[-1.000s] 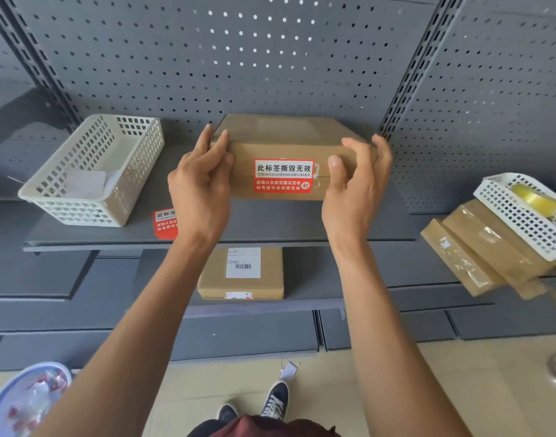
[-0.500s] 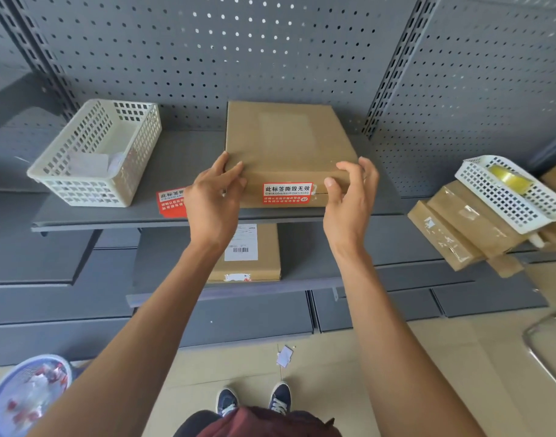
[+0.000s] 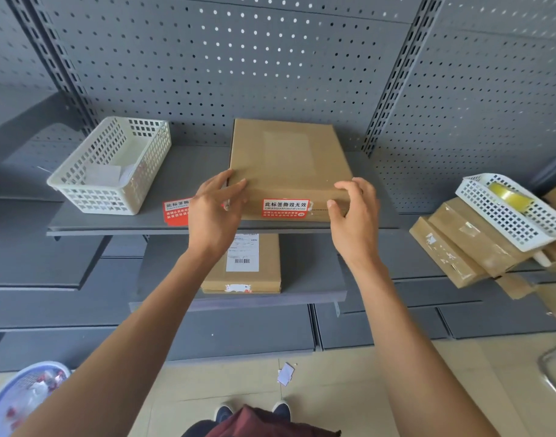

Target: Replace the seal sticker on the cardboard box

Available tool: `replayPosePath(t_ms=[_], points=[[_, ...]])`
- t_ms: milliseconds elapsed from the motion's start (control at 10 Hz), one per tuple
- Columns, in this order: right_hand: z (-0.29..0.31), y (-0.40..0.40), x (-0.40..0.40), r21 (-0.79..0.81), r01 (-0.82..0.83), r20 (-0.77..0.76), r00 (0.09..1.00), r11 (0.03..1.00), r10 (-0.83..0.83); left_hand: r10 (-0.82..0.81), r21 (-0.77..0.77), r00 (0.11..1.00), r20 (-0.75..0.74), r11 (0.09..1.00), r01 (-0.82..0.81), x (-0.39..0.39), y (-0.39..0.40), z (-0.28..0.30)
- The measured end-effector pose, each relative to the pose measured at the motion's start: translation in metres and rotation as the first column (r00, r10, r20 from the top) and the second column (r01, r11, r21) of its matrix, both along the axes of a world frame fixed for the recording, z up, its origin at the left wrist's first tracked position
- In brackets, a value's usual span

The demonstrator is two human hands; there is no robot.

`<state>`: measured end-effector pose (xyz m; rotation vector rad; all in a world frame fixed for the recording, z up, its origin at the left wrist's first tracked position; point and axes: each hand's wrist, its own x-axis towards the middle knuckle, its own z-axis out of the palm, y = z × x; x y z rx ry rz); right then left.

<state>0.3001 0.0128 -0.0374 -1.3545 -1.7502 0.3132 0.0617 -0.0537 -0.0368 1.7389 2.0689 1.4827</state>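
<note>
The left hand [image 3: 214,212] rests with spread fingers on the front left corner of the box [image 3: 287,167]; the right hand [image 3: 354,209] curls loosely over the front right corner, thumb against the front face. Neither lifts it. The box lies flat at the front edge of the grey shelf [image 3: 182,171], a red seal sticker [image 3: 285,208] on its front face. Toward the shelf's left end stands a white basket [image 3: 112,165], with a loose red sticker [image 3: 175,211] at the front edge beside it. Grey pegboard [image 3: 239,64] backs the shelving. On the lower shelf lies another box [image 3: 242,269]. At right, wrapped parcels [image 3: 459,241] carry a second basket [image 3: 510,209]. The floor is pale tile [image 3: 239,383].
</note>
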Motion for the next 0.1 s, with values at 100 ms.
replayPosePath(t_ms=[100], points=[[0.0348, 0.0015, 0.0169, 0.026, 0.038, -0.05, 0.998, 0.999, -0.037, -0.011, -0.015, 1.0, 0.017, 1.0, 0.012, -0.0012, 0.0054, 0.0155]])
